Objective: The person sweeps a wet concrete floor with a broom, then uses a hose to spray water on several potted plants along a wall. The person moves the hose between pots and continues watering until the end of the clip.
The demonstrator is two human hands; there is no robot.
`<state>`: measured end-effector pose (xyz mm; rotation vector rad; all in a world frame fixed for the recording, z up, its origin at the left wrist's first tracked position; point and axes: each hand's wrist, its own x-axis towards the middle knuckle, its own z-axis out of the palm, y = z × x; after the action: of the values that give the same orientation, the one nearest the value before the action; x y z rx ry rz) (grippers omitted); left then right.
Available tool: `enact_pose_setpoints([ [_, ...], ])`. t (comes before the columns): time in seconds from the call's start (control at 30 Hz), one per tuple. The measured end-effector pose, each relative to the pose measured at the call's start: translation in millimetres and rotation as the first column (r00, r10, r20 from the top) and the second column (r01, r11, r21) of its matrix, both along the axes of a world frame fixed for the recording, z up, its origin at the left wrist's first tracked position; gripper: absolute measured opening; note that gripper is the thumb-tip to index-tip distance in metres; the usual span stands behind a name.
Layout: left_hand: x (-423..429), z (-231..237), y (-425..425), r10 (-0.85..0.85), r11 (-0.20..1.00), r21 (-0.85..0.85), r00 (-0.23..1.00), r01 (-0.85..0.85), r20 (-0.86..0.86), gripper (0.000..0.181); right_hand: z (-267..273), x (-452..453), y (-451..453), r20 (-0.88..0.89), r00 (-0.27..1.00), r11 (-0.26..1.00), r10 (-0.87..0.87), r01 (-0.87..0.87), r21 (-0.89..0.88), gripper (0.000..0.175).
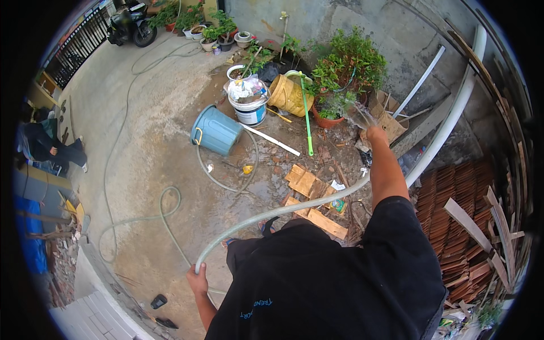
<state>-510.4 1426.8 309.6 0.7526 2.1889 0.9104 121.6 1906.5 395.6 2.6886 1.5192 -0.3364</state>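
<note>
My right hand (pixel 376 132) is stretched out ahead, gripping the end of a translucent green garden hose (pixel 272 212). Water (pixel 357 111) sprays from it towards a leafy bush (pixel 346 63) and the terracotta pot (pixel 326 120) below. The hose curves back across my front to my left hand (pixel 197 278), closed around it low on the left. Behind that hand, more hose (pixel 170 236) trails over the concrete. A yellow bucket (pixel 291 95) lies tipped beside the pot, with a green-handled pole (pixel 307 123) leaning across it.
A blue bin (pixel 219 131) lies tilted near a rubbish-filled paint bucket (pixel 250 111). Wood boards (pixel 314 187) rest on the wet ground. At right are a long white pipe (pixel 446 114) and stacked roof tiles (pixel 446 204). A person (pixel 51 142) sits far left; a motorcycle (pixel 131 23) stands behind.
</note>
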Motion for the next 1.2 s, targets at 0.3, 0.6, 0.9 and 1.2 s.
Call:
enact_pose_setpoints([
  [0.3, -0.7, -0.7, 1.9, 0.0, 1.0, 0.0, 1.0, 0.0, -0.012, 0.04, -22.2, 16.7, -6.0, -0.078, 0.981, 0.984, -0.18, 0.18, -0.003, 0.043],
  [0.6, 4.7, 14.7, 15.2, -0.104, 0.995, -0.018, 0.992, 0.103, -0.07, 0.038, 20.0, 46.2, -10.5, -0.226, 0.915, 0.905, -0.334, 0.378, 0.197, 0.051],
  [0.9, 10.9, 19.4, 40.0, -0.146, 0.988, 0.038, 0.986, 0.15, -0.085, 0.043, 42.8, 84.7, 21.2, -0.193, 0.916, 0.826, -0.352, 0.401, 0.396, 0.05],
  [1.2, 13.6, 28.5, 49.8, -0.094, 0.993, 0.059, 0.988, 0.102, -0.125, 0.039, 76.4, 60.8, 18.7, -0.111, 0.972, 0.888, -0.206, 0.233, 0.397, 0.049],
])
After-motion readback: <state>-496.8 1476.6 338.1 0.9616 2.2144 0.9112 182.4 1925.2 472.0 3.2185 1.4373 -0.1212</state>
